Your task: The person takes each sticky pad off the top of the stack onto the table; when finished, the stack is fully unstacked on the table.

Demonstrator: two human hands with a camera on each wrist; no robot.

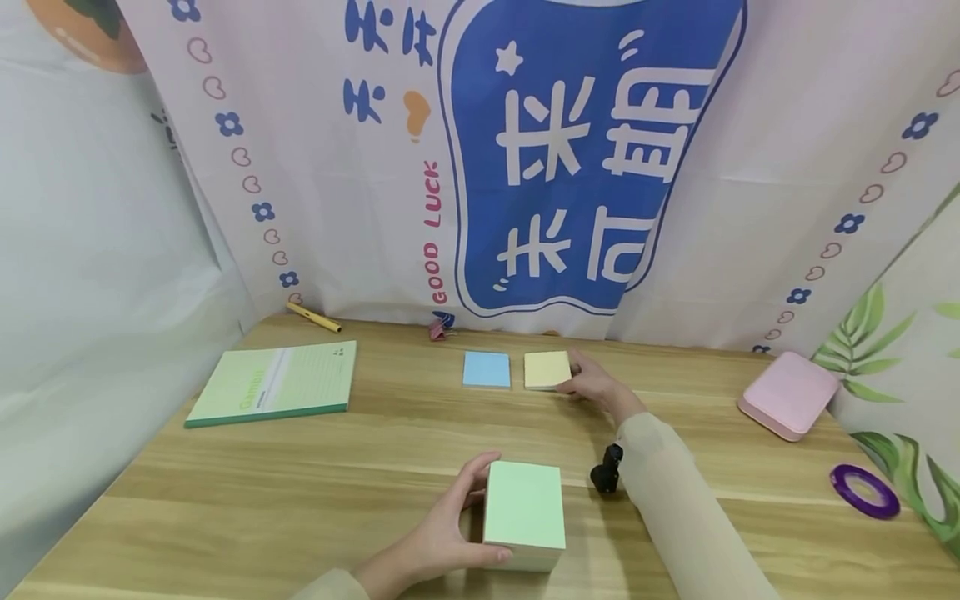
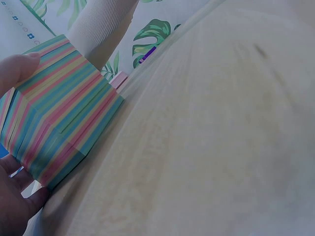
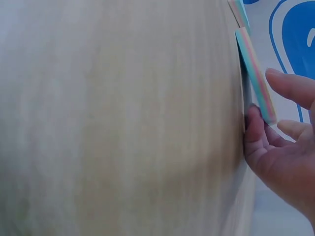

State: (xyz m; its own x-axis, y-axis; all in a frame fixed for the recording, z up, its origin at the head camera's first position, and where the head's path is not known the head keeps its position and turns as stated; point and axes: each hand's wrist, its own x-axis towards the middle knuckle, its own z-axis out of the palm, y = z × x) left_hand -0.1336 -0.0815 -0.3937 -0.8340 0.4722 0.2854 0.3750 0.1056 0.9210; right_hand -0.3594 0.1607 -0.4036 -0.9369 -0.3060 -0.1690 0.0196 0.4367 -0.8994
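Observation:
My left hand (image 1: 442, 533) grips a thick block of green-topped note paper (image 1: 525, 504) by its left part, thumb at the near side and fingers at the far side. Pink, yellow and blue-green stripes run along the block's sides (image 2: 69, 108) in the left wrist view. Farther back, my right hand (image 1: 596, 385) holds the right edge of a thin yellow note pad (image 1: 547, 370). In the right wrist view that pad's striped edge (image 3: 257, 73) slants, its near end slightly raised at the fingers. A blue note pad (image 1: 486, 369) lies just left of it.
A green notebook (image 1: 277, 383) and a yellow pen (image 1: 313, 317) lie at the left. A pink binder clip (image 1: 439, 327) sits by the back curtain. Beside the right forearm is a small black object (image 1: 606, 471). A pink case (image 1: 790, 394) and a purple tape roll (image 1: 865, 492) lie right.

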